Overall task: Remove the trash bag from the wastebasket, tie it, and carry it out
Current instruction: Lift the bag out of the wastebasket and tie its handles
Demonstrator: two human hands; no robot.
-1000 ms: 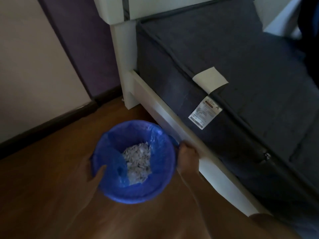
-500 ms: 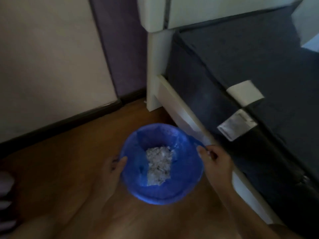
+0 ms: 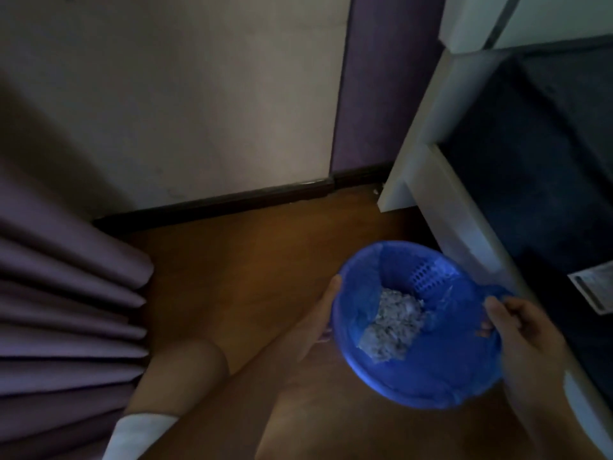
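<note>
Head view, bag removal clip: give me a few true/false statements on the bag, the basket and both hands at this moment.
1. The blue trash bag is still in the wastebasket. True.
2. The bag is knotted shut. False: it is open, with shredded paper showing.
3. The right hand pinches the bag's edge. True.
4. The left hand rests on the curtain. False: it is at the basket's left side.

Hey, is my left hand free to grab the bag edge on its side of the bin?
Probably yes. The left hand rests against the round blue plastic wastebasket, thumb at the rim where the blue plastic trash bag folds over; nothing blocks it.
</note>
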